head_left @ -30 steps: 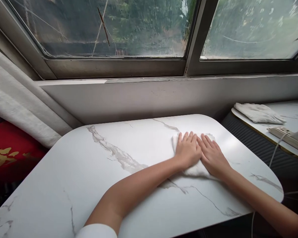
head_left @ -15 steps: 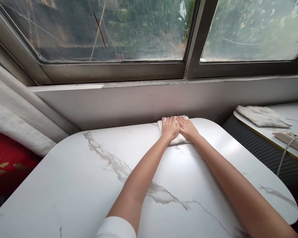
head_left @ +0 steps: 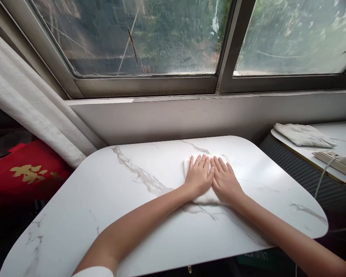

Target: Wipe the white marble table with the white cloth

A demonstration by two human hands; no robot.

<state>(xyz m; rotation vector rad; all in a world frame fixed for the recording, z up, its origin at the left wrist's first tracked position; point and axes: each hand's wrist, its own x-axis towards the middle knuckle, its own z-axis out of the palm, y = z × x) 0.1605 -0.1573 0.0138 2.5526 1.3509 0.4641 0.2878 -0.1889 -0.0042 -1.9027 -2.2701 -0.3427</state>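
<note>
A folded white cloth (head_left: 209, 198) lies flat on the white marble-patterned table (head_left: 150, 234), right of its middle. My left hand (head_left: 198, 177) rests palm down on the cloth's left part, fingers stretched out and pointing at the window. Beside it, touching at the thumbs, my right hand (head_left: 225, 179) presses flat on the cloth's right part. Both hands cover most of the cloth, and neither has its fingers wrapped round it.
Beyond the table are a low wall and a sliding window (head_left: 147, 38). To the right, a second table holds another white cloth (head_left: 304, 135) and a power strip (head_left: 331, 161) with a cable. A pale curtain (head_left: 40, 100) and a red cloth item (head_left: 31, 173) are at the left.
Both hands have slid the cloth from the table's far edge back toward me. My view has shifted, showing the near edge of the table and more of the red item.
</note>
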